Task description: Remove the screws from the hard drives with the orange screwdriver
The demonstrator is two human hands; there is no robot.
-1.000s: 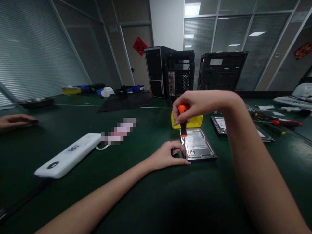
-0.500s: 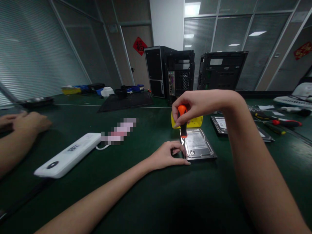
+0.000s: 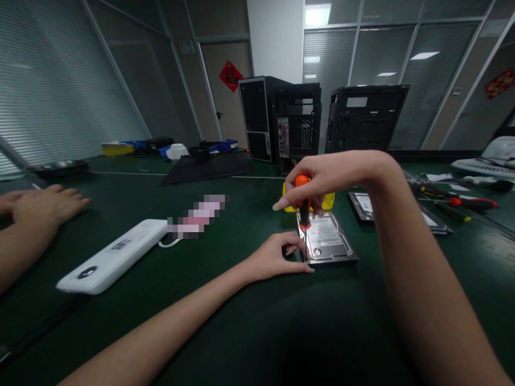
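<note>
A silver hard drive [image 3: 328, 238] lies flat on the dark green table [image 3: 225, 332]. My right hand [image 3: 309, 187] is around the orange and black handle of a screwdriver [image 3: 305, 214], which stands nearly upright with its tip at the drive's near left corner. My left hand [image 3: 279, 254] grips that same corner, thumb along the near edge and fingers curled over the left side, close around the screwdriver's shaft. What the tip touches is too small to make out. Just behind the drive sits a yellow object [image 3: 329, 202], partly covered by my right hand.
More hard drives [image 3: 362, 206] lie right, partly behind my right forearm, with pliers [image 3: 475, 203] beyond. Computer cases [image 3: 257, 118] stand at the back. A white power strip [image 3: 116, 254] lies left, near another person's hands [image 3: 48, 206]. A black mat [image 3: 209, 169] lies behind.
My right hand's thumb and fingers have shifted and spread on the screwdriver handle, which leans slightly differently. My left hand and the drive have stayed put. The other person's hands have moved slightly.
</note>
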